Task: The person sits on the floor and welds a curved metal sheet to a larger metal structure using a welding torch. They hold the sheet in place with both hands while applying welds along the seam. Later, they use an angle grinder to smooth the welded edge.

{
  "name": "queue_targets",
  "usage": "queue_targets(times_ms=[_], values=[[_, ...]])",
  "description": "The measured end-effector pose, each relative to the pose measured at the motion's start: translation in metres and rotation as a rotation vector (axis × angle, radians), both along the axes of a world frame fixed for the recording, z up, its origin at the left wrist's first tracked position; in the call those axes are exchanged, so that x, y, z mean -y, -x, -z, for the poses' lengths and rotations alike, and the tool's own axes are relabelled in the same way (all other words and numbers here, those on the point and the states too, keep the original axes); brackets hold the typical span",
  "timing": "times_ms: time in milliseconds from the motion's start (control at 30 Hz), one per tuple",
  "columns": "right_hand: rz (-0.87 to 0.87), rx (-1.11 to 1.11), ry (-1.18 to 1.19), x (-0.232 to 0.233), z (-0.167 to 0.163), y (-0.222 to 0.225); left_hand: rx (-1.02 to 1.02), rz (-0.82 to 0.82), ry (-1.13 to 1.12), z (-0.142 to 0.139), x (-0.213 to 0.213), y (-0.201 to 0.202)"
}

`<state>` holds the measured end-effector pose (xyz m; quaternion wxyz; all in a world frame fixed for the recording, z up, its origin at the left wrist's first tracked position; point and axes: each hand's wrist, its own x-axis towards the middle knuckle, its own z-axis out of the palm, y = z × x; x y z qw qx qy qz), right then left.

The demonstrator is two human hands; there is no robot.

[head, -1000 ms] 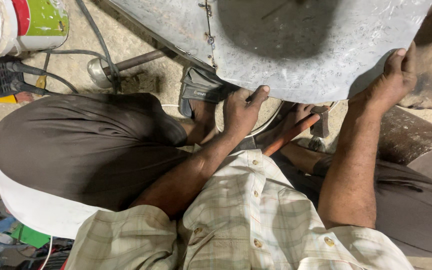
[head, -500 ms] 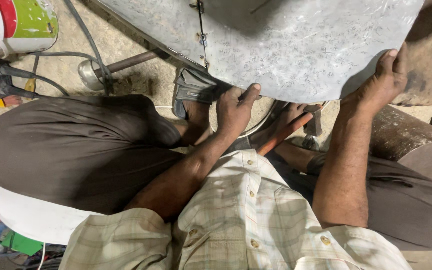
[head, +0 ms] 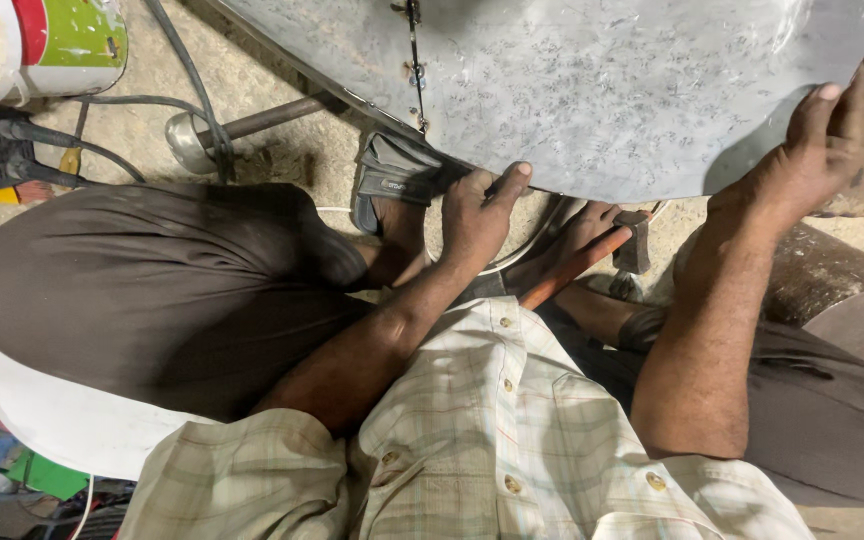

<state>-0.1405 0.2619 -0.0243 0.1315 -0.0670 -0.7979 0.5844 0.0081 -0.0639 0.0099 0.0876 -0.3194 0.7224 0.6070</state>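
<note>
While left hand (head: pixel 477 215) clamps sheet metal (head: pixel 592 90) edge at 6 o'clock, right hand (head: pixel 797 165) grips it at 3 o'clock; hammer (head: pixel 592 250) below

The metal sheet (head: pixel 592 90) runs off the top edge and hides the fingertips of the left hand (head: pixel 477 215) and the right hand's (head: pixel 802 165) palm. The hammer's (head: pixel 607 250) handle end disappears behind the shirt (head: pixel 492 440). The bucket (head: pixel 37 40) is cut off far left.

Concrete floor (head: pixel 282 150) bears bucket (head: pixel 42 45), cables (head: pixel 182 80), hammer (head: pixel 592 250).
</note>
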Motion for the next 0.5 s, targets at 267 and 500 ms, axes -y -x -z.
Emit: queue_targets(times_ms=[267,500], values=[[-0.104,-0.007,-0.041,-0.023,0.004,0.019,0.009,-0.054,-0.149,-0.002,-0.002,0.003],[-0.138,0.062,0.048,-0.027,0.011,0.033,0.000,-0.052,-0.179,-0.001,-0.003,0.007]])
